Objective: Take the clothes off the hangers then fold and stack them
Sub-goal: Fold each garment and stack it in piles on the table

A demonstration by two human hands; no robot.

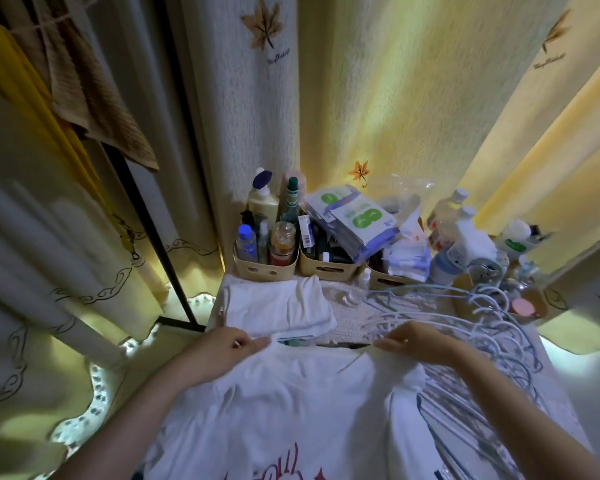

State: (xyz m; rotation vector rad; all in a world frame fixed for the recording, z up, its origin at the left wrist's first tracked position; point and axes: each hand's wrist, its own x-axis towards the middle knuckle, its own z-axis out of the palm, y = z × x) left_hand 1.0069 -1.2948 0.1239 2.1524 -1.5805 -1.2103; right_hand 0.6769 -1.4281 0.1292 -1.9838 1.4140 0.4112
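Observation:
A white T-shirt [291, 403] with a red print near its lower edge lies spread over the small table in front of me. My left hand [222, 344] pinches its far left edge. My right hand [413, 341] pinches its far right edge, the two hands level with each other. Beyond the shirt a folded white garment [278, 306] lies on the table. A pile of pale blue hangers [482, 327] sits to the right, partly under the shirt and my right arm.
Beige baskets [267, 268] with bottles and packets line the table's [347, 327] far edge, with more bottles [465, 244] at the right. Curtains hang behind. A black rack [153, 216] with a yellow garment [32, 109] and a brown towel [94, 98] stands at the left.

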